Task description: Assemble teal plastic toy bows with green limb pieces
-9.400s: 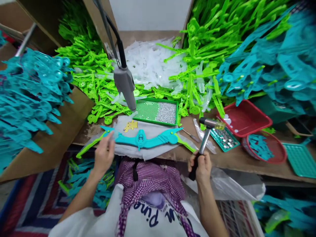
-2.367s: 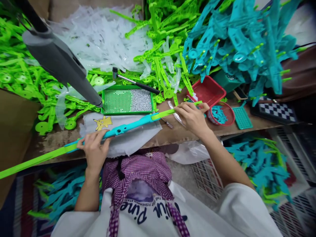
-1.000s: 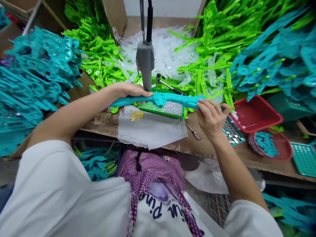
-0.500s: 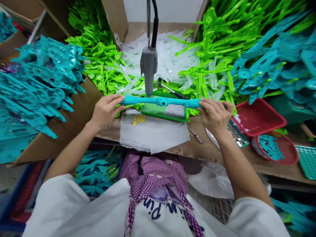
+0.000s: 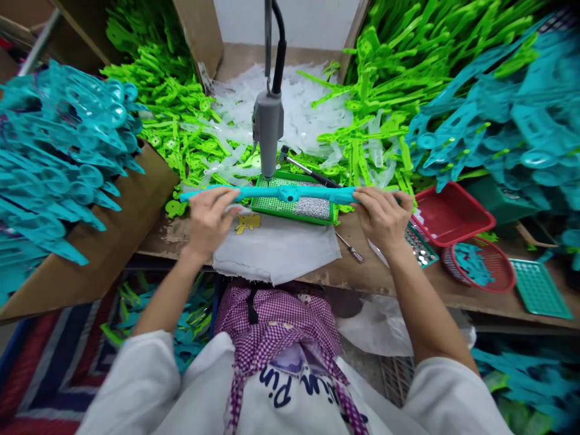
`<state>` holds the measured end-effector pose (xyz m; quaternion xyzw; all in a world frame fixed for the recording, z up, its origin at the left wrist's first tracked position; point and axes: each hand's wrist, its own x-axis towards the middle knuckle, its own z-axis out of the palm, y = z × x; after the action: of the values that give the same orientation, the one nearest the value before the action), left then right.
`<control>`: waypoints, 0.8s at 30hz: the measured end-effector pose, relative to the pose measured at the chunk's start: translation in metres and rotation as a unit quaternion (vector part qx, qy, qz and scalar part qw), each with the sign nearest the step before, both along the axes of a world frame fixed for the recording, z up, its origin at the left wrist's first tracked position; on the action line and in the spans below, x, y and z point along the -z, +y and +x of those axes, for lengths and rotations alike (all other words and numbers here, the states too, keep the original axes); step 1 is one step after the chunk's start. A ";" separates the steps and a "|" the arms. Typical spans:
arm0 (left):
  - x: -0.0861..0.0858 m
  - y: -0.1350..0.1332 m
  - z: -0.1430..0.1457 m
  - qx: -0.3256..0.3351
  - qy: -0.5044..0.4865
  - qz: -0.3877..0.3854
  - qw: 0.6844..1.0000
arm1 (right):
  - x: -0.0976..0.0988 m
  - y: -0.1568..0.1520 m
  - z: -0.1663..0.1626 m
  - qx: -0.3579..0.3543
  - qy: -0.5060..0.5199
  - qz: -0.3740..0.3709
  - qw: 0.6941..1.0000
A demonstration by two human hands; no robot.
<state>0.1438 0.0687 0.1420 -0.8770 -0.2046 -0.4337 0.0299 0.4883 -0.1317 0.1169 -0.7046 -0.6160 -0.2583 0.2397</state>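
Note:
A long turquoise plastic part (image 5: 289,193) spans level between my two hands, above a green perforated tray (image 5: 272,208) filled at its right with small silvery screws (image 5: 313,207). My left hand (image 5: 209,219) is closed around the part near its left end, which sticks out past the fingers. At the right end my right hand (image 5: 384,217) grips it, and that end is hidden by the fingers. A grey electric screwdriver (image 5: 268,130) hangs upright just behind the part, its tip over the tray. Beneath lies a white cloth (image 5: 276,251) with a yellow figure.
Heaps of turquoise parts (image 5: 63,151) and lime-green parts (image 5: 408,66) flank the bench, with clear plastic pieces (image 5: 290,109) behind. A hammer (image 5: 308,168) and a small hand tool (image 5: 350,248) lie near the tray. Red baskets (image 5: 453,211) stand at the right.
My left hand has slid inward along the turquoise part, so its left end now shows beyond the fingers. The whole view has shifted slightly; my right hand keeps its hold.

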 end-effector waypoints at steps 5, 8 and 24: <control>0.033 -0.040 0.077 0.102 -0.097 -0.146 0.979 | -0.007 0.003 -0.008 -0.005 -0.008 -0.028 1.000; 0.044 -0.036 0.108 0.143 -0.122 -0.185 0.965 | -0.012 0.003 -0.007 0.013 -0.009 -0.048 0.999; 0.037 -0.026 0.125 0.101 -0.139 -0.210 0.963 | -0.009 0.064 -0.053 -0.007 -0.001 -0.157 0.988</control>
<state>0.2690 0.0428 0.1049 -0.8108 -0.2039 -0.4993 -0.2273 0.4349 -0.0678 0.1262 -0.7288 -0.6540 -0.1575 0.1277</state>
